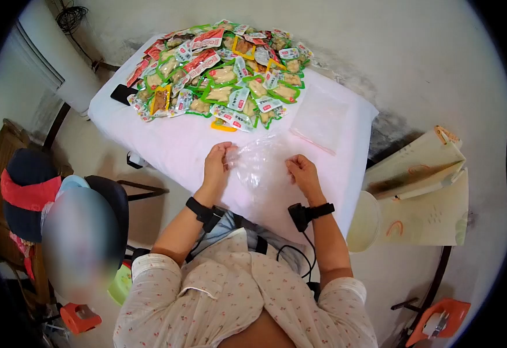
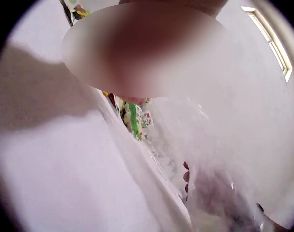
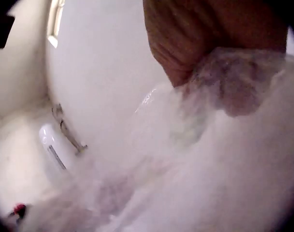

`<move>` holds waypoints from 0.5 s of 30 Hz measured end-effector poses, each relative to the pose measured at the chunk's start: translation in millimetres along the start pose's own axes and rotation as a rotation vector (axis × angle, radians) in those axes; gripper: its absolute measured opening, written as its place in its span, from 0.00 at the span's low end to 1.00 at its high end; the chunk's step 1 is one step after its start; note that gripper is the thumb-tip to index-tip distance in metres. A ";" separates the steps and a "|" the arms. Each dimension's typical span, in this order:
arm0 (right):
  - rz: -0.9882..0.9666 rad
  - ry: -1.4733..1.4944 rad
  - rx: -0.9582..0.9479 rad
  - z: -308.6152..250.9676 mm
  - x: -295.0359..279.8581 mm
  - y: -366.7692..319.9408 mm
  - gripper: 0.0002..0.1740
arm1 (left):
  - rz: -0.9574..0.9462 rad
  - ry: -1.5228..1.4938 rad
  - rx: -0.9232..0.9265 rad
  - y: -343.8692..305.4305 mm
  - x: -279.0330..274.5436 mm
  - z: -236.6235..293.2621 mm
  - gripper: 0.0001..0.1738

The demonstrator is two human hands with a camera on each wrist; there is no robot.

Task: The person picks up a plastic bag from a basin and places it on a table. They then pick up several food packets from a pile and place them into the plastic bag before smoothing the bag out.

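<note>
A clear, thin plastic bag (image 1: 257, 165) is spread between the two hands over the near part of the white-covered table. My left hand (image 1: 214, 165) pinches its left side with thumb and fingers. On the other side, my right hand (image 1: 304, 176) grips the bag with curled fingers. The film (image 3: 185, 116) covers those fingers in the right wrist view. Just beyond the hands lies a big heap of sealed food packets (image 1: 221, 75), green, red and yellow edged, with pale pieces inside. A flat stack of clear bags (image 1: 321, 119) rests to the right of the heap.
The white cloth (image 1: 160, 145) hangs over the table's edges. A black phone (image 1: 122, 94) lies at its left corner. Right of the table stand a pale bucket (image 1: 363, 223) and an opened carton (image 1: 421, 174). A dark chair (image 1: 107, 203) is at the left.
</note>
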State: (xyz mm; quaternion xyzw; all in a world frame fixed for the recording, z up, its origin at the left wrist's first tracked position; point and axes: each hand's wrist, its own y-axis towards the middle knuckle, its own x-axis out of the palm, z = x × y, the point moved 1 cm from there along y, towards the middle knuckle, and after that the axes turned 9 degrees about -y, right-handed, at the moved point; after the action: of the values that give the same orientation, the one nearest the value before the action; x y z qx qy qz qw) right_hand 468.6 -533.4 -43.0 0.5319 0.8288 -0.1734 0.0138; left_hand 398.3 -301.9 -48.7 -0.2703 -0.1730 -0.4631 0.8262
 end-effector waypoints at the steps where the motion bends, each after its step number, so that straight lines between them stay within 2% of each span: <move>1: -0.008 0.002 0.003 -2.3 0.6 0.9 0.08 | 0.070 -0.068 -0.005 -2.1 1.6 7.3 0.15; 3: -0.048 -0.207 -0.127 -6.3 0.3 4.8 0.10 | 0.036 -0.060 0.065 1.4 -6.0 2.9 0.13; 4: -0.057 -0.208 -0.125 -4.8 0.7 9.5 0.10 | -0.105 0.250 0.083 -0.3 -9.3 2.2 0.12; 5: -0.010 -0.335 -0.221 -3.1 0.7 15.1 0.14 | -0.247 0.561 0.097 -2.0 -12.0 1.5 0.11; 6: 0.039 -0.460 -0.318 -5.2 0.6 16.9 0.18 | -0.247 0.588 0.070 1.8 -16.3 -2.0 0.12; 7: 0.034 -0.460 -0.315 -5.8 -3.7 16.0 0.18 | -0.243 0.588 0.067 3.3 -22.0 -5.2 0.12; 9: 0.020 -0.635 -0.132 -5.9 -21.8 11.2 0.28 | -0.095 0.521 0.057 5.3 -30.1 -9.4 0.11; 10: -0.050 -0.663 -0.014 -0.3 -34.3 7.3 0.34 | -0.100 0.521 0.050 3.9 -29.7 -10.1 0.11; 12: -0.068 -0.679 0.028 9.1 -45.3 -6.2 0.34 | 0.045 0.331 0.111 1.9 -29.1 -14.3 0.11; 13: -0.089 -0.690 0.064 11.7 -47.8 -14.0 0.33 | 0.038 0.329 0.099 3.2 -29.5 -19.8 0.11; 14: -0.082 -0.780 0.080 13.9 -50.0 -23.1 0.28 | -0.016 0.573 0.252 5.2 -29.7 -24.0 0.12; 15: -0.073 -0.777 0.096 18.2 -47.5 -27.9 0.28 | -0.076 0.815 0.409 5.2 -27.8 -25.4 0.13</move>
State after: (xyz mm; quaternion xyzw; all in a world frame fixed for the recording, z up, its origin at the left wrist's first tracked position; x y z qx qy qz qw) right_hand 461.6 -591.1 -42.6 0.3967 0.7712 -0.4007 0.2956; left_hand 389.5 -296.4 -85.3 0.1092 0.0683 -0.5180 0.8456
